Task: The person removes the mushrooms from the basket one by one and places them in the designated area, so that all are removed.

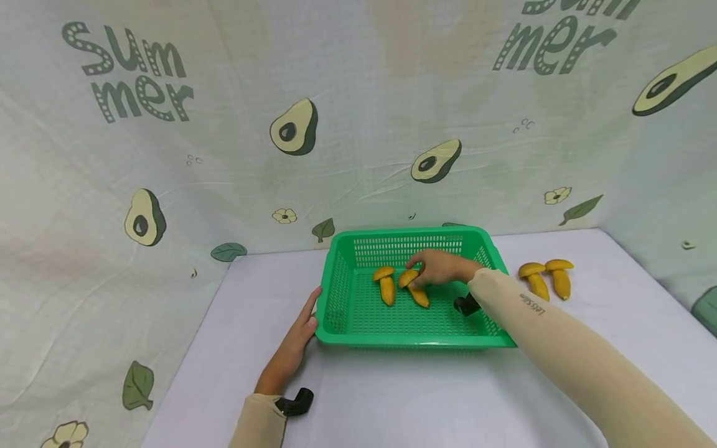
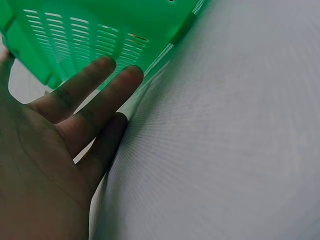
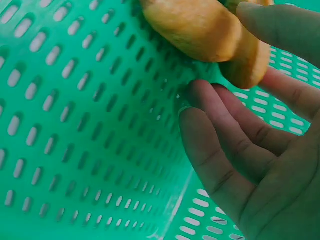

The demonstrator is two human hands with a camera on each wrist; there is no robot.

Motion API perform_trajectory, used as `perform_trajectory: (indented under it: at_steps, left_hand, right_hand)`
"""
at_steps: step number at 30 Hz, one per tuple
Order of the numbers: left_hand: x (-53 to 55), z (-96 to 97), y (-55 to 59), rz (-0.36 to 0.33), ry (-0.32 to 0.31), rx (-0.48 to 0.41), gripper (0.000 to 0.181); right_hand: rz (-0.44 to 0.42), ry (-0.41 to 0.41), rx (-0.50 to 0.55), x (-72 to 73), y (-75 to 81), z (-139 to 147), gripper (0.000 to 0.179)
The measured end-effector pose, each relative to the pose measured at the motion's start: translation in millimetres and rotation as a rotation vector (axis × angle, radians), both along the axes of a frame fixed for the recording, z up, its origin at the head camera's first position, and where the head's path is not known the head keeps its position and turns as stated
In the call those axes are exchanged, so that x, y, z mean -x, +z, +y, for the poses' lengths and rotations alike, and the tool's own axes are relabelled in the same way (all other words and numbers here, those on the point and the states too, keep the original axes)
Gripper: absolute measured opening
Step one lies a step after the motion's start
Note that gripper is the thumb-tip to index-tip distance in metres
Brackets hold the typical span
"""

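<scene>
A green perforated plastic basket (image 1: 414,340) stands on the white-covered table. Inside lie two yellow mushrooms with rounded caps and thick stems, a left one (image 1: 387,289) and a right one (image 1: 419,297). My right hand (image 1: 442,266) reaches over the basket's right side and pinches the right mushroom near its cap. Seen from the right wrist, thumb and index finger meet that mushroom (image 3: 200,30), while the other fingers (image 3: 205,142) stay off it. My left hand (image 1: 294,342) lies along the basket's left outer side, its straight fingers (image 2: 107,95) against the slotted wall.
On the table right of the basket lie two more yellow mushrooms, one (image 1: 534,281) beside the other (image 1: 559,278). A pale cloth (image 1: 364,124) printed with avocados and leaves hangs behind the table. Black wrist mounts (image 1: 297,403) sit on both forearms.
</scene>
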State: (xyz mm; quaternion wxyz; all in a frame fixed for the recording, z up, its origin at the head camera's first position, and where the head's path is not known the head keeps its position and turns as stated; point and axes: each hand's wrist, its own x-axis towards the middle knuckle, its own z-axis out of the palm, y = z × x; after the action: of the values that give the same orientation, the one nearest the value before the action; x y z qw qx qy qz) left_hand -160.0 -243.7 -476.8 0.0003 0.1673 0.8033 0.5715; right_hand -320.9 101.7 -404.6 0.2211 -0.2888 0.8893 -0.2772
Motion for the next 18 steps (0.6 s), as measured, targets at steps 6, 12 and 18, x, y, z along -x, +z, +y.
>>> perform_trajectory:
  at_steps: [6, 12, 18]
  left_hand:
    - [0.4, 0.2, -0.2, -0.006, -0.008, -0.01, 0.055]
    - [0.8, 0.3, -0.5, -0.013, -0.01, -0.009, 0.055]
    - [1.1, 0.2, -0.6, -0.012, -0.002, -0.007, 0.055]
  right_hand:
    - [0.043, 0.015, -0.023, -3.7, -3.5, -2.6, 0.057]
    - [0.037, 0.025, -0.028, -4.3, -5.1, -4.8, 0.058]
    - [0.012, 0.018, 0.005, -2.7, 0.8, -2.0, 0.055]
